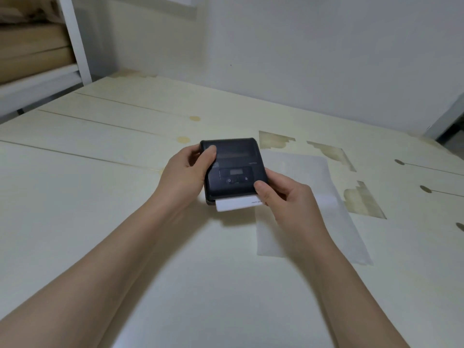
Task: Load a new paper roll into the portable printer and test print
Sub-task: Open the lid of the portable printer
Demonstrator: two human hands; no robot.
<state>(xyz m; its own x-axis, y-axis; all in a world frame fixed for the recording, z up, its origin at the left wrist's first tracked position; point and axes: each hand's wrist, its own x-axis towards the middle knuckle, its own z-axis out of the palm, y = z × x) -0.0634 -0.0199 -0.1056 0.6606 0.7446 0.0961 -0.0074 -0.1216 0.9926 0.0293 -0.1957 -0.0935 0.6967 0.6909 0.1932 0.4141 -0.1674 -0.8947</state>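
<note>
At frame centre, the left hand [187, 169] and right hand [283, 197] both grasp the black plastic portable printer [232, 169], a white paper strip [236, 204] protruding from its near edge

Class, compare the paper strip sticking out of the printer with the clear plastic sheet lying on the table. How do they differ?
The paper strip is opaque white and small; the plastic sheet is see-through and far larger. The strip pokes from the printer; the sheet lies loose on the table. Both are thin and flat.
</note>
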